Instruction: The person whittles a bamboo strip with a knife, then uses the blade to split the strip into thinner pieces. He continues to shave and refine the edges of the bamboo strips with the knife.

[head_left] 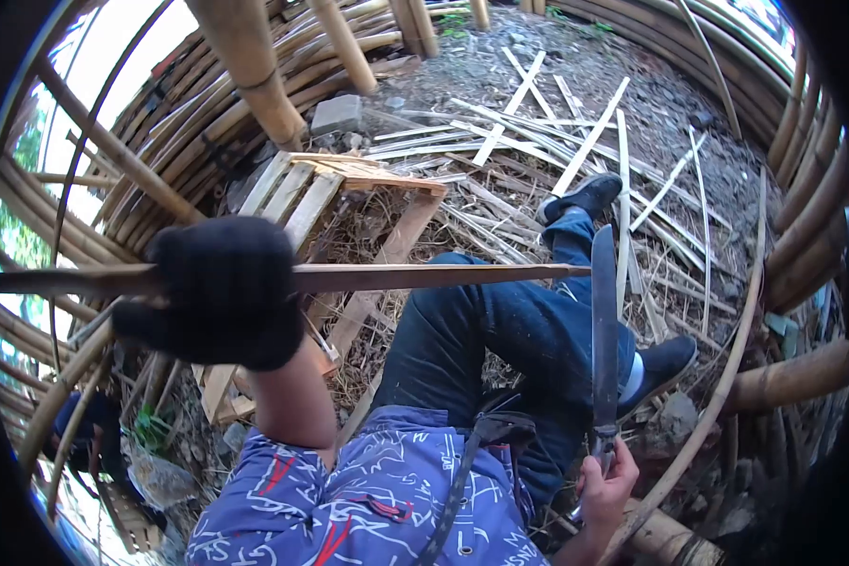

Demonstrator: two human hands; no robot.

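I've my blk-gloved L hand (222,294) at 9 o'clock, clenched round wood strip (415,276) pointing twd 3; bare R hand (607,479), 4-5 o'clock, closed on machete (605,349) hdl (603,438), blade up nr strip's tip.

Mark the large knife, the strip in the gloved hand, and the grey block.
Large knife (604,335), head view: middle of the blade.
Strip (349,278), head view: exposed stretch near mid-length.
Grey block (338,115), head view: broad face.
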